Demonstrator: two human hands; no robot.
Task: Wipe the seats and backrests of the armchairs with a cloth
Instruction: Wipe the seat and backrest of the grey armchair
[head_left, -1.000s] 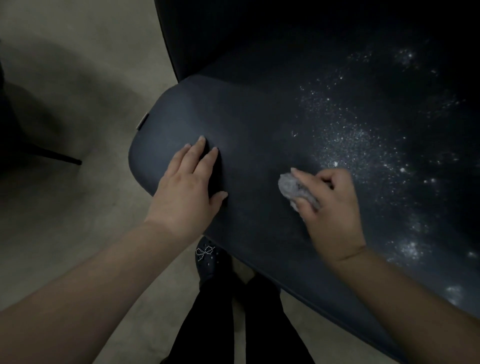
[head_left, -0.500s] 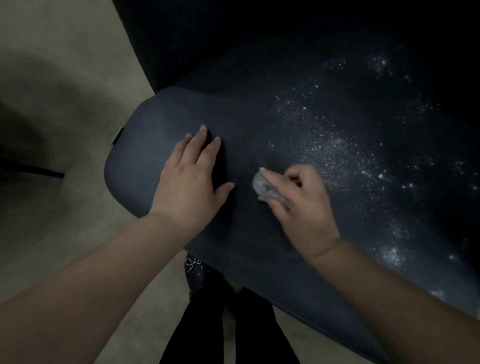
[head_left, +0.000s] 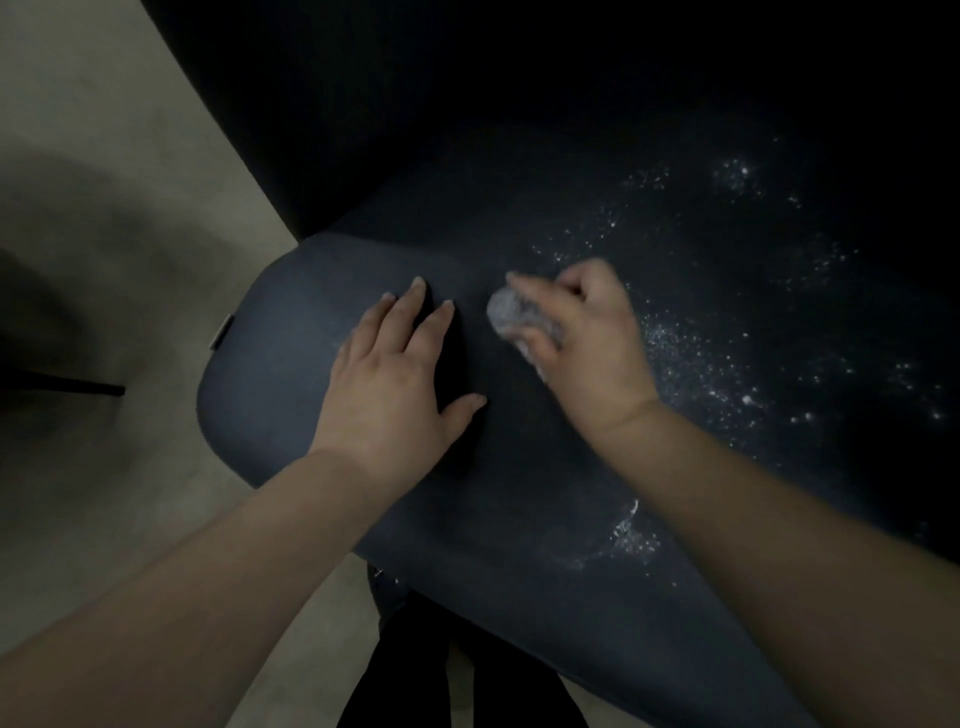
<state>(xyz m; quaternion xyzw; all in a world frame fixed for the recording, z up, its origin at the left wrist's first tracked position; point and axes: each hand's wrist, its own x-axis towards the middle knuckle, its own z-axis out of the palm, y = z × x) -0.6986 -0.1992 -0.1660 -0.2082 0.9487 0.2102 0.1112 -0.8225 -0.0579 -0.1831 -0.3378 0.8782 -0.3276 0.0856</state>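
A dark blue armchair seat (head_left: 291, 374) fills the middle and right of the view, its dark backrest (head_left: 363, 104) rising at the top. White powdery specks (head_left: 691, 343) lie scattered over the right half of the seat, and a small arc of them (head_left: 623, 535) sits near the front edge. My left hand (head_left: 395, 384) rests flat on the seat with fingers spread. Just to its right, my right hand (head_left: 582, 338) presses a bunched grey cloth (head_left: 511, 314) onto the seat; the hand looks motion-blurred.
Beige floor (head_left: 104, 208) lies left of the chair, with a dark furniture leg (head_left: 78, 387) at the left edge. My dark trouser legs (head_left: 415, 670) stand against the seat's front edge. A small tag (head_left: 221, 332) hangs on the seat's left side.
My right hand has slid the cloth farther from me and leftward, close to my left fingertips. A powder arc now shows near the front edge. The left hand stays planted.
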